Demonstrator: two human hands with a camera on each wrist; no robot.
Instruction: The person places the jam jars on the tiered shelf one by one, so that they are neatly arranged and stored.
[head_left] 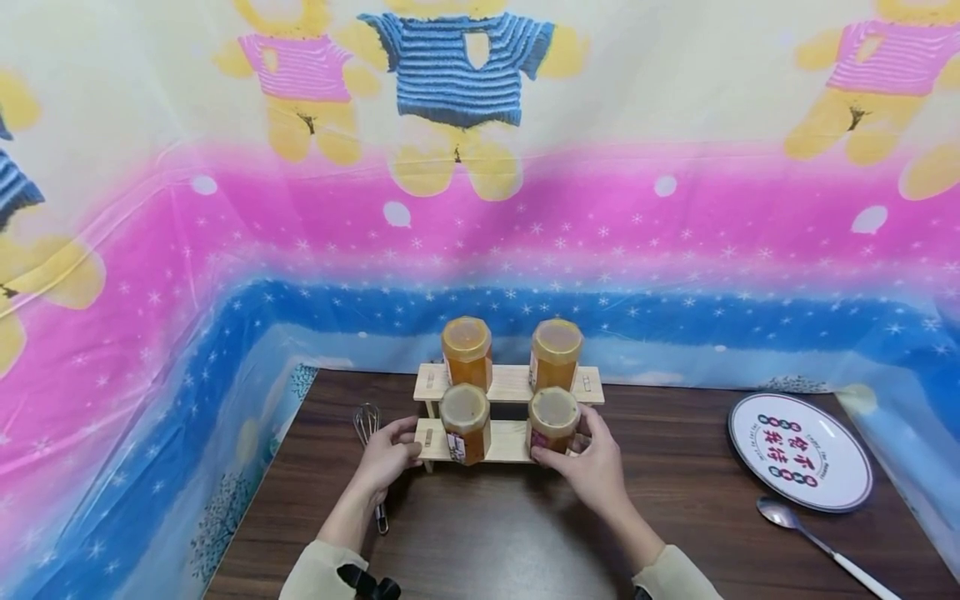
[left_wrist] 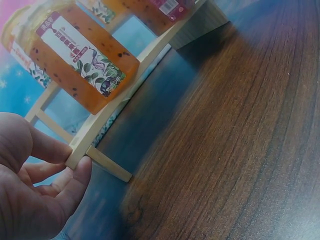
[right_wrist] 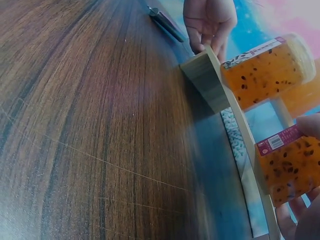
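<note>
A two-step wooden rack (head_left: 510, 440) stands against the cloth backdrop with jam jars on it. On the upper step are a left jar (head_left: 467, 352) and a right jar (head_left: 557, 353). The lower step bears a front left jar (head_left: 465, 423) and a front right jar (head_left: 553, 418); both hold orange jam with dark seeds. My left hand (head_left: 390, 457) pinches the left end of the lower step between thumb and fingers, seen closely in the left wrist view. Around the front right jar curls my right hand (head_left: 597, 467), thumb on its front; some fingertips are hidden.
A whisk (head_left: 367, 423) lies left of the rack, partly behind my left hand. At the right are a white plate (head_left: 801, 450) with printed characters and a spoon (head_left: 813, 542). A patterned cloth (head_left: 525, 233) rises behind the dark wooden table (head_left: 495, 533).
</note>
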